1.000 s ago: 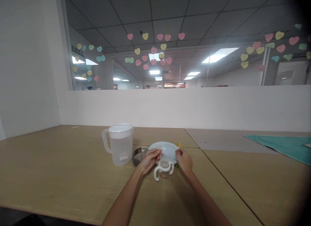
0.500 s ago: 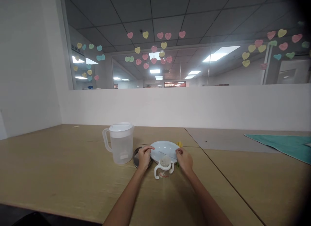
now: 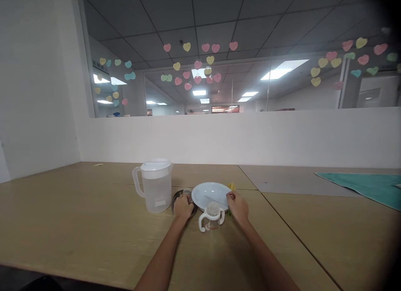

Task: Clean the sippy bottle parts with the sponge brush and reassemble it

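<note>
My left hand (image 3: 183, 206) is over a dark round metal dish (image 3: 173, 204), its fingers closed on a small clear round piece (image 3: 187, 192); what kind it is I cannot make out. My right hand (image 3: 238, 205) pinches the end of a thin clear stick (image 3: 214, 199) that reaches across the white plate (image 3: 211, 188). Between my forearms stands a clear baby bottle (image 3: 212, 225) with an open top and white handles (image 3: 201, 221).
A lidded translucent pitcher (image 3: 157, 191) stands left of the metal dish. Something yellow (image 3: 232, 186) shows behind the plate's right side. A teal cloth (image 3: 365, 186) lies at the far right. A white wall (image 3: 219, 140) borders the table's back.
My left hand has left the plate's left edge and moved down-left to the metal dish, where its fingers now close on the clear piece. My right hand keeps its place.
</note>
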### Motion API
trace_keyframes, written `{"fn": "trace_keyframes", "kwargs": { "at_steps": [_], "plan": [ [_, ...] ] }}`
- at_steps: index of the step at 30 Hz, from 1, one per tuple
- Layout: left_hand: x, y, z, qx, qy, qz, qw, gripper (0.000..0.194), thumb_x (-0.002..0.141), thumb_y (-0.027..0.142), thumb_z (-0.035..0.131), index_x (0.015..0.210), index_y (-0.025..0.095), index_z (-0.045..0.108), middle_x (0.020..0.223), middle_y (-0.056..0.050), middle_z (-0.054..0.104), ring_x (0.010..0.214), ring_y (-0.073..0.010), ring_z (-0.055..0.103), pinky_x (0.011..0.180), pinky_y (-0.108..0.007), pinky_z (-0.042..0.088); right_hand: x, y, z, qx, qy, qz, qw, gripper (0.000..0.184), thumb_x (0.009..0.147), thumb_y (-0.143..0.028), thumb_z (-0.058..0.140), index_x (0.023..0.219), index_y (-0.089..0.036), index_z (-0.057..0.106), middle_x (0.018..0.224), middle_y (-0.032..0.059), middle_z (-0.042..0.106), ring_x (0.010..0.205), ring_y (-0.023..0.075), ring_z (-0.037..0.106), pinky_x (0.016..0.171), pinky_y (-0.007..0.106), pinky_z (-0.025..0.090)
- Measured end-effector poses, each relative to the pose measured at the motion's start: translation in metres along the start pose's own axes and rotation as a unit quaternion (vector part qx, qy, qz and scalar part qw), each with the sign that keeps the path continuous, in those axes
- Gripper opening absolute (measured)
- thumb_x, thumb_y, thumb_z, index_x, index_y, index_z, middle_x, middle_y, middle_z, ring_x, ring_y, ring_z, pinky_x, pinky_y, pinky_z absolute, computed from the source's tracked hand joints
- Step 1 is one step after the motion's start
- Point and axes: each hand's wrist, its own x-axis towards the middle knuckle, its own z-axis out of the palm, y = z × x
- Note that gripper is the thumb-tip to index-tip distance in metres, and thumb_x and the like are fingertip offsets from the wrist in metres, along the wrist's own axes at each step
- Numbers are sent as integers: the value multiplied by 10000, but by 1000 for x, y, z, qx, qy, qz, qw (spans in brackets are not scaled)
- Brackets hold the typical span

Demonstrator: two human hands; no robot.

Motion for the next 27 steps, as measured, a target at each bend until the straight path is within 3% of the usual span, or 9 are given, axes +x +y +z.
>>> {"fn": "trace_keyframes", "kwargs": {
  "at_steps": [2, 5, 8, 11, 13, 15, 19, 22, 27],
  "plan": [
    [1, -1, -2, -1, 29, 1, 1000, 198, 750, 194, 494, 922, 164, 587, 913, -84, 629, 915, -225, 568, 792, -311, 412, 0, 0, 0, 0, 0, 1, 1000, 227, 805, -289, 412, 806, -218, 628, 775, 12, 661, 712, 158, 578, 551, 228, 297],
    [2, -2, -5, -66, 129, 3, 989, 255, 825, 223, 430, 1029, 146, 561, 960, -96, 596, 903, -199, 571, 806, -312, 430, 0, 1, 1, -4, -2, 5, 1000, 230, 809, -291, 409, 818, -219, 627, 791, 10, 662, 715, 153, 578, 550, 226, 294],
    [2, 1, -10, -164, 218, 25, 962, 282, 887, 312, 363, 1028, 174, 563, 980, -78, 560, 890, -175, 569, 819, -309, 449, 0, 0, 1, -12, 9, 13, 1000, 228, 812, -298, 414, 828, -221, 628, 797, 7, 664, 710, 155, 577, 549, 230, 295],
    [-2, 8, -15, -225, 255, 85, 937, 283, 898, 354, 364, 976, 191, 582, 968, -67, 549, 914, -172, 564, 846, -312, 456, -1, -1, 0, -7, 42, -1, 999, 242, 823, -318, 412, 831, -216, 631, 809, 15, 668, 717, 166, 578, 570, 243, 324],
    [-8, 15, -17, -229, 248, 139, 931, 263, 902, 329, 371, 964, 197, 590, 980, -68, 552, 943, -171, 561, 874, -309, 451, -2, -1, -1, 4, 79, -56, 995, 270, 840, -343, 406, 835, -203, 637, 819, 35, 668, 758, 181, 580, 616, 256, 360],
    [-14, 22, -18, -214, 220, 207, 929, 247, 907, 283, 369, 957, 206, 599, 1005, -66, 565, 972, -163, 560, 900, -299, 447, -3, -3, -2, 8, 116, -166, 979, 295, 860, -356, 404, 882, -186, 645, 861, 59, 668, 833, 198, 574, 704, 278, 391],
    [-23, 32, -15, -175, 154, 340, 911, 246, 908, 221, 374, 1027, 216, 590, 1063, -56, 600, 1024, -149, 564, 930, -292, 453, -5, -6, -3, -43, 137, -384, 912, 302, 890, -309, 424, 1092, -190, 613, 989, 71, 665, 949, 207, 541, 865, 336, 365],
    [-25, 35, -12, -158, 138, 391, 896, 277, 909, 202, 374, 1123, 205, 551, 1098, -63, 611, 1053, -144, 563, 939, -292, 460, -5, -7, -4, -70, 131, -445, 883, 338, 894, -307, 450, 1197, -211, 563, 1028, 60, 663, 982, 204, 530, 909, 351, 344],
    [-24, 35, -10, -170, 138, 405, 888, 266, 911, 188, 374, 1097, 189, 563, 1084, -67, 618, 1046, -138, 566, 938, -284, 460, -3, -7, -4, -81, 95, -471, 873, 389, 885, -321, 482, 1263, -234, 512, 1070, 52, 652, 1001, 206, 527, 888, 335, 364]
  ]
}}
